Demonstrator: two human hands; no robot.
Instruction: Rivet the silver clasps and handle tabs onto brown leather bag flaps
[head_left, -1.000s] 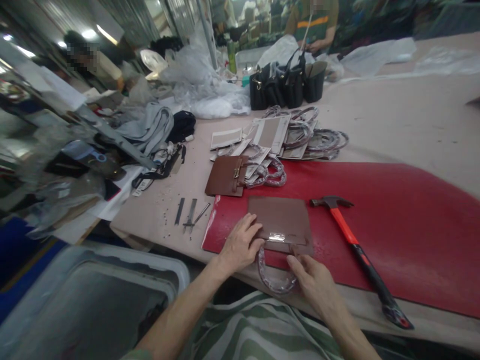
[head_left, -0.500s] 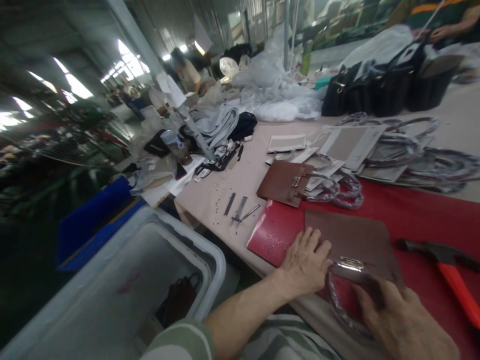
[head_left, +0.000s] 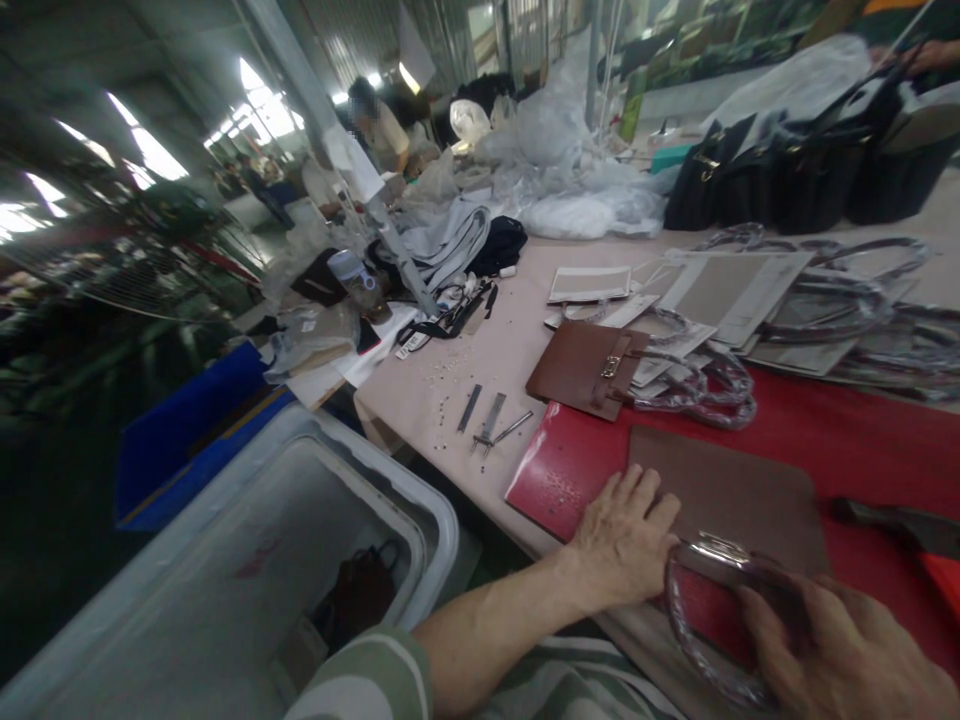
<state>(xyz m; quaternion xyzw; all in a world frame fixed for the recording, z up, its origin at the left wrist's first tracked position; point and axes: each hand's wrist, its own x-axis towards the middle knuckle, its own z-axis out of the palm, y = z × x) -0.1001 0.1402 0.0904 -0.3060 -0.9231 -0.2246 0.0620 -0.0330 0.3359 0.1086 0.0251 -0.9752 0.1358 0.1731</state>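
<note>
A brown leather bag panel (head_left: 742, 490) lies on a red mat in front of me. Near its lower edge is a metal clasp (head_left: 718, 548), and a plastic-wrapped handle (head_left: 679, 615) loops down toward me. My left hand (head_left: 630, 535) rests flat across the panel's left side, fingers stretched out. At the lower right, my right hand (head_left: 840, 640) curls around the panel's near edge beside the handle, thumb toward the loop; its fingertips are partly hidden. To the right lies a hammer (head_left: 885, 520) with a dark head and red-orange grip, cut by the frame.
A finished-looking brown bag panel (head_left: 585, 370) and a stack of wrapped-handle panels (head_left: 742, 290) lie beyond the mat. Small metal tools (head_left: 491, 425) sit left of it. A grey bin (head_left: 442, 540) stands at my left. Black bags (head_left: 795, 180) stand behind; people are farther off.
The view has shifted slightly, so most things appear farther right or lower. My left hand stays flat on the panel, and my right hand stays at its near edge.
</note>
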